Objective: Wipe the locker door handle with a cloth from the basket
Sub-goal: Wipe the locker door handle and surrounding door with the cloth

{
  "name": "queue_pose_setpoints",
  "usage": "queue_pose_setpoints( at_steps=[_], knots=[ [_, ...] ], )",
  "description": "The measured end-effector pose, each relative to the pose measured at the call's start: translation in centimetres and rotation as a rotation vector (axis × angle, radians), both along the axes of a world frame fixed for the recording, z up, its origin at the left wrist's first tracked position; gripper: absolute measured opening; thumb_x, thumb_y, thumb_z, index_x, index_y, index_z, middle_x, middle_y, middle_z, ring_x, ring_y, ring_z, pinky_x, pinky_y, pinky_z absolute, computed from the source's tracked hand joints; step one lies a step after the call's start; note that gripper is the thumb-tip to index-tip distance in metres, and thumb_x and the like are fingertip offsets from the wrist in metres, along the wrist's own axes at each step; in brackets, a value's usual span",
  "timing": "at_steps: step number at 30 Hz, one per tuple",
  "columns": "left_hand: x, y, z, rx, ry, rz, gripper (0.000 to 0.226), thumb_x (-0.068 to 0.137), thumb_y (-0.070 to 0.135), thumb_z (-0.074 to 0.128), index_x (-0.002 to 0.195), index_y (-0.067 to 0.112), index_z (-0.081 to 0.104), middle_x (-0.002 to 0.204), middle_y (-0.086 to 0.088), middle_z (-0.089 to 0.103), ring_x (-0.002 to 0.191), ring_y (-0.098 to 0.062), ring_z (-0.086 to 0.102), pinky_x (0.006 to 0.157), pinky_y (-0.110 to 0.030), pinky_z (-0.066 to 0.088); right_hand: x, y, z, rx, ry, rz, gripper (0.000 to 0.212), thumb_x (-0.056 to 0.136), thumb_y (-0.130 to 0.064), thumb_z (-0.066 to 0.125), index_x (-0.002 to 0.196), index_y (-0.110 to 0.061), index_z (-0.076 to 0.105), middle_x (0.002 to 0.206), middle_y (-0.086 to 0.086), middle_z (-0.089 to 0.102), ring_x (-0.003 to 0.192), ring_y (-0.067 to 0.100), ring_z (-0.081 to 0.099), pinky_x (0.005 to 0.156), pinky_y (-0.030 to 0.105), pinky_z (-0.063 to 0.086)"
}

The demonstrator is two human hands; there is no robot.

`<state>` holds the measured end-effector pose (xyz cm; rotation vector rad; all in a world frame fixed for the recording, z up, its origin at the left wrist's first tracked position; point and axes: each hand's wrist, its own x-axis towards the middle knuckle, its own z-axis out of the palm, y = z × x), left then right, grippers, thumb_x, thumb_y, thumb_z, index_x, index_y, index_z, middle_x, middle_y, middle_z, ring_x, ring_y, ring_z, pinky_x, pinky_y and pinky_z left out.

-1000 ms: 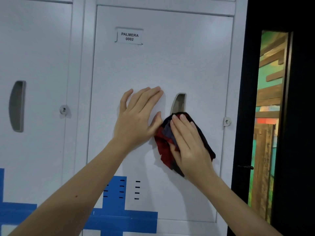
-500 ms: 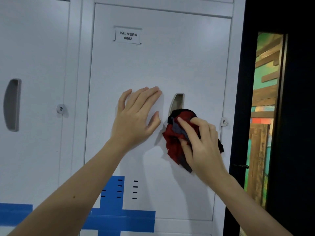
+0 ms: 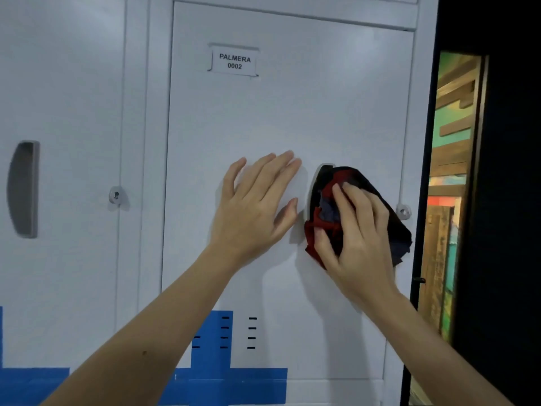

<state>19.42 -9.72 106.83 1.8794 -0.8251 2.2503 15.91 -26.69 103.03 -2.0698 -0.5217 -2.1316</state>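
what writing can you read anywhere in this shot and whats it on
"PALMERA": top line of the small white label plate on the white metal locker door.
"0002": second line of the same plate.
No lettering shows on the red and dark cloth, the left locker door or the painted wall at the right.

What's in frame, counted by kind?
Hands: 2 (left hand, right hand)
Cloth: 1
Handles: 2
Hasps: 2
Label: 1
Doors: 2
Total: 10
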Motion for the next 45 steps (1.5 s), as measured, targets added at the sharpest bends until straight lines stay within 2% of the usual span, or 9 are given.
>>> queue_pose_setpoints(
  at_steps=[6,10,14,20,24,29,34,39,45],
  knots=[
    [0.0,0.1,0.0,0.016,0.010,0.048,0.047,0.091,0.033,0.046,0.132,0.012,0.053,0.137,-0.002,0.051,0.126,-0.015,0.043,0.110,-0.040,0.019,0.5,0.4,0.9,0.052,-0.111,0.031,0.035,0.085,-0.003,0.046,0.116,0.008,0.060,0.114,0.019,0.058,0.104,0.029,0.042,0.097,0.027,0.033],
    [-0.1,0.0,-0.1,0.004,0.011,0.050,0.047,0.089,0.033,0.048,0.131,0.011,0.054,0.136,-0.002,0.052,0.125,-0.016,0.043,0.109,-0.041,0.021,0.4,-1.3,0.3,-0.151,-0.141,-0.021,0.031,0.082,-0.001,0.053,0.108,0.011,0.062,0.109,0.014,0.052,0.092,0.028,0.044,0.086,0.029,0.037],
    [-0.2,-0.1,0.0,-0.002,0.011,0.065,0.048,0.089,0.034,0.049,0.131,0.011,0.054,0.137,-0.002,0.052,0.126,-0.016,0.043,0.109,-0.041,0.021,0.3,-1.1,2.7,-0.113,-0.155,0.016,0.029,0.082,0.001,0.054,0.107,0.012,0.062,0.102,0.021,0.060,0.092,0.028,0.044,0.089,0.021,0.033],
    [-0.1,0.0,-0.1,-0.010,0.014,0.048,0.049,0.088,0.033,0.049,0.131,0.010,0.053,0.135,-0.002,0.053,0.125,-0.015,0.043,0.111,-0.040,0.019,0.0,-1.9,0.6,-0.228,-0.121,-0.028,0.030,0.080,-0.002,0.057,0.106,0.011,0.063,0.110,0.011,0.047,0.095,0.029,0.044,0.094,0.021,0.031],
    [-0.2,0.0,-0.1,-0.004,0.019,0.047,0.049,0.088,0.033,0.049,0.131,0.009,0.053,0.135,-0.003,0.053,0.125,-0.016,0.043,0.111,-0.040,0.017,-0.3,-1.8,2.5,-0.138,-0.151,0.002,0.029,0.082,-0.002,0.054,0.106,0.012,0.062,0.106,0.017,0.055,0.094,0.030,0.046,0.098,0.014,0.026],
    [-0.2,0.0,-0.1,0.000,0.028,0.037,0.049,0.089,0.031,0.048,0.131,0.008,0.053,0.135,-0.003,0.053,0.125,-0.016,0.044,0.110,-0.041,0.019,0.5,0.1,2.1,-0.157,-0.126,0.040,0.029,0.081,-0.003,0.056,0.106,0.011,0.064,0.109,0.016,0.055,0.100,0.029,0.046,0.098,0.022,0.033],
    [-0.1,0.0,-0.1,-0.011,0.020,0.029,0.049,0.087,0.030,0.050,0.130,0.008,0.055,0.135,-0.002,0.054,0.124,-0.016,0.045,0.111,-0.040,0.018,0.3,0.6,0.4,-0.058,-0.052,-0.167,0.045,0.084,-0.020,0.052,0.124,-0.001,0.058,0.132,0.016,0.046,0.116,0.037,0.041,0.100,0.051,0.037],
    [-0.2,-0.1,0.0,-0.028,0.003,0.011,0.047,0.088,0.031,0.052,0.129,0.008,0.055,0.133,-0.002,0.055,0.123,-0.016,0.047,0.110,-0.039,0.020,0.0,2.2,1.5,0.035,-0.055,-0.212,0.036,0.085,-0.010,0.045,0.116,0.001,0.060,0.121,0.020,0.052,0.103,0.032,0.041,0.087,0.038,0.040],
    [-0.1,-0.1,-0.1,-0.020,0.009,0.016,0.048,0.087,0.031,0.052,0.129,0.008,0.055,0.133,-0.003,0.055,0.122,-0.017,0.047,0.109,-0.041,0.023,-0.9,1.1,2.4,-0.140,-0.009,-0.214,0.025,0.081,-0.004,0.048,0.099,0.002,0.064,0.117,0.011,0.041,0.091,0.026,0.038,0.081,0.031,0.034]
  ],
)
